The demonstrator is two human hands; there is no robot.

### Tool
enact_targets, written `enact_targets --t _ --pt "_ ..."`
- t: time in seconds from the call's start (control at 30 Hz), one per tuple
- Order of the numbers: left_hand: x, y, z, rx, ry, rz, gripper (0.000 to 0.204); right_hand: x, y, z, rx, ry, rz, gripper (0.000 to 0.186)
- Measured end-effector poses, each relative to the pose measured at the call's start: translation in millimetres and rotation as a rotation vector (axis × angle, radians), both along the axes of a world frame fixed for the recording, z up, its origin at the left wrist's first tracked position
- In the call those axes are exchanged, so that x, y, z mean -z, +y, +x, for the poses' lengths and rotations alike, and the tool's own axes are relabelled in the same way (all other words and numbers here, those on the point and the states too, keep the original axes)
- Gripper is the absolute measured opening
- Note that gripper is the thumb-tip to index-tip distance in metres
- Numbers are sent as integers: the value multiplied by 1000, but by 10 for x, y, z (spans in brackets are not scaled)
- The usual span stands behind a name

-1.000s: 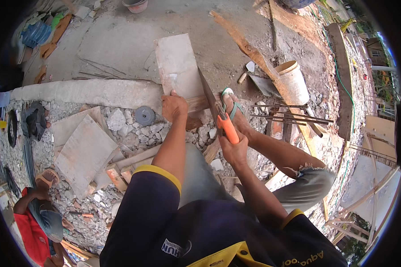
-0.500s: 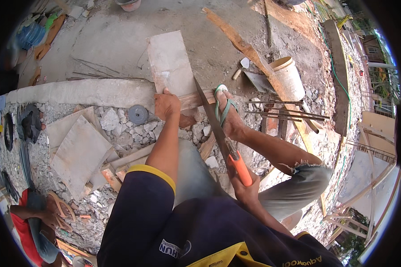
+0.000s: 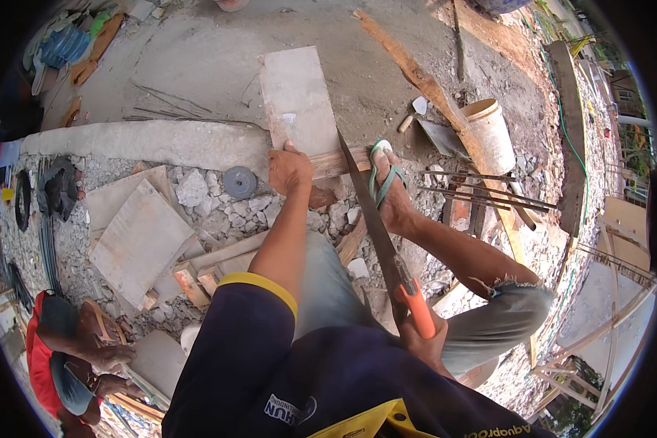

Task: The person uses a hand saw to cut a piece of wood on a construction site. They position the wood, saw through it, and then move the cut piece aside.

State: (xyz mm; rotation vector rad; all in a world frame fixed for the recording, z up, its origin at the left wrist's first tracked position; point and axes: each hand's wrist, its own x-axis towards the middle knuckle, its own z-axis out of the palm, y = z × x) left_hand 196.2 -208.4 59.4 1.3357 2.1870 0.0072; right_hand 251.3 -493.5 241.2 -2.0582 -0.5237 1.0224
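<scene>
My left hand (image 3: 290, 169) grips the near end of a flat, pale rectangular panel (image 3: 296, 87), thumb on top. The panel lies across a low concrete kerb, on a piece of wood (image 3: 336, 163). My right hand (image 3: 425, 339) is closed round the orange handle of a handsaw (image 3: 372, 215). The saw's long dark blade slants away from me, its tip beside the panel's right edge; whether it touches the panel I cannot tell. My sandalled foot (image 3: 384, 175) stands just right of the blade, on the wood's right end.
Several flat boards (image 3: 142, 237) lie on rubble at left, near a grey round coil (image 3: 239, 182). At right stand a white bucket (image 3: 489, 139), a long plank (image 3: 412, 73), a trowel (image 3: 419, 106) and metal bars (image 3: 489, 191). A co-worker (image 3: 73, 358) crouches at lower left.
The saw and my right hand have drawn back toward me. My left hand stays on the panel. The view has shifted slightly left. The co-worker's hands now reach toward a grey board.
</scene>
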Motion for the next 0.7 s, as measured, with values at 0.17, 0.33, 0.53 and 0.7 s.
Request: enact_targets --t 0.17,0.33,0.53,0.7 --pt "-15 -46 -28 21 -71 -5 51 860 807 292 -20 -161 83 24" --pt "21 -106 -14 20 -66 -35 48 88 -23 -31 62 10 -58 41" --pt "17 -37 -1 23 -64 -47 52 675 459 199 26 -146 57 27" --pt "38 -19 17 23 -52 -14 51 486 437 118 49 -79 17 29"
